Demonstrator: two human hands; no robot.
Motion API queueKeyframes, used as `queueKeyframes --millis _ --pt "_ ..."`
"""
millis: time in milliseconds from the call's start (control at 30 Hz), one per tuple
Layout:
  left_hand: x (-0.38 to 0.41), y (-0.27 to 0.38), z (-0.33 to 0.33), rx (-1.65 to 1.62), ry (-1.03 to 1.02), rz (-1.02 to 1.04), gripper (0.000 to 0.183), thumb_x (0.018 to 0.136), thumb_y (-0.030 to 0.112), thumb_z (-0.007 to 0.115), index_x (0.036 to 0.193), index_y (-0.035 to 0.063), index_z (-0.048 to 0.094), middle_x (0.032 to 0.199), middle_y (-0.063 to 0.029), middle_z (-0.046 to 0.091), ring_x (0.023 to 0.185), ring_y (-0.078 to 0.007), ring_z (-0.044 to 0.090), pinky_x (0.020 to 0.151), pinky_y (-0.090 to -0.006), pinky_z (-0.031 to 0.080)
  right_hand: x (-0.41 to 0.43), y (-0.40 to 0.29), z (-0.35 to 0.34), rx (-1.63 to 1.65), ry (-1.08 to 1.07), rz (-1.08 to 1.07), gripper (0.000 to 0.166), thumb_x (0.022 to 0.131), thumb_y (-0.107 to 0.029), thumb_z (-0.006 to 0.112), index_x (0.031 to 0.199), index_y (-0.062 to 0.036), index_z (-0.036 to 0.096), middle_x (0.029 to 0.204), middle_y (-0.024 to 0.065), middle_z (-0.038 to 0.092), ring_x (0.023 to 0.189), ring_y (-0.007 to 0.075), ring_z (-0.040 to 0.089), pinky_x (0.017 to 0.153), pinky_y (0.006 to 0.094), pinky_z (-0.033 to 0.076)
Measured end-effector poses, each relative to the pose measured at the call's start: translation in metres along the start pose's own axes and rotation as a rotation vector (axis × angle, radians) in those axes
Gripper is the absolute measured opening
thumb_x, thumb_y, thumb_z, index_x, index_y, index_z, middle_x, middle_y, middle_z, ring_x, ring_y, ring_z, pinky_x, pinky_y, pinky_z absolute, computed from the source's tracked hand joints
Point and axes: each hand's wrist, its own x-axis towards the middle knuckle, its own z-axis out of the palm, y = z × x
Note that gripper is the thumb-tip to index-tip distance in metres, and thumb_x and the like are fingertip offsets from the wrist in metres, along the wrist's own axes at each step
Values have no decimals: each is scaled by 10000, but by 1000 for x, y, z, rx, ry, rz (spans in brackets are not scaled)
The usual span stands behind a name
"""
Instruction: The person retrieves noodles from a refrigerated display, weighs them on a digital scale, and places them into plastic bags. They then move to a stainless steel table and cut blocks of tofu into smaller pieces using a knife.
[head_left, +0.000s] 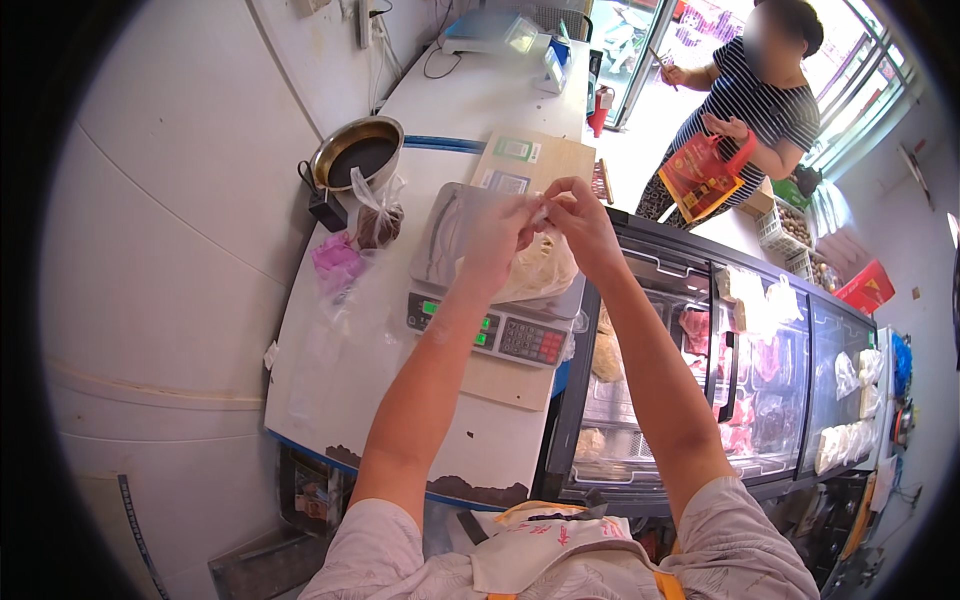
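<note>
Both of my hands meet above a digital weighing scale (487, 341) with a metal pan. My left hand (499, 232) and my right hand (577, 221) pinch the gathered top of a clear plastic bag (544, 270). Pale food fills the bag, which rests on the pan; its exact kind cannot be told. Green digits glow on the scale's front panel, beside a keypad. Left of the scale stand a knotted clear bag with dark brown contents (380, 225) and a crumpled pink plastic bag (337, 259).
A metal bowl of dark liquid (360, 157) and a black power adapter (327, 210) are at the back left. Behind the scale lies a wooden board (559, 154) bearing printed codes. A glass-topped display freezer (765, 390) adjoins on the right. Beyond it stands a person (772, 105) with a red bag.
</note>
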Motion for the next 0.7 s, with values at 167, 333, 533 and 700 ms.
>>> queueKeyframes --millis 167,333,533,700 --pt "4 0 -7 -40 37 -28 104 1023 124 686 1063 29 697 752 46 574 596 -18 462 506 -199 318 -19 -10 9 92 -30 -40 260 1009 -118 709 1241 -8 670 1010 57 735 930 104 671 857 269 526" --pt "0 5 2 51 66 -52 162 1036 162 630 923 56 677 695 38 543 577 -31 456 516 -208 341 -16 1 6 -34 32 -18 199 985 -169 756 1094 -4 737 1005 25 727 913 75 647 845 263 513" --pt "-1 3 1 180 117 36 116 1038 145 636 982 46 658 718 53 538 593 -18 442 521 -207 332 -15 10 15 102 129 -29 148 962 -115 713 1055 0 714 949 24 669 915 94 631 801 265 511" --pt "-9 -4 -15 517 64 315 139 1045 163 663 988 37 672 757 38 599 649 -31 522 577 -215 389 1 5 19 484 313 156 81 968 -69 657 1001 3 639 860 58 648 779 152 649 687 294 539"
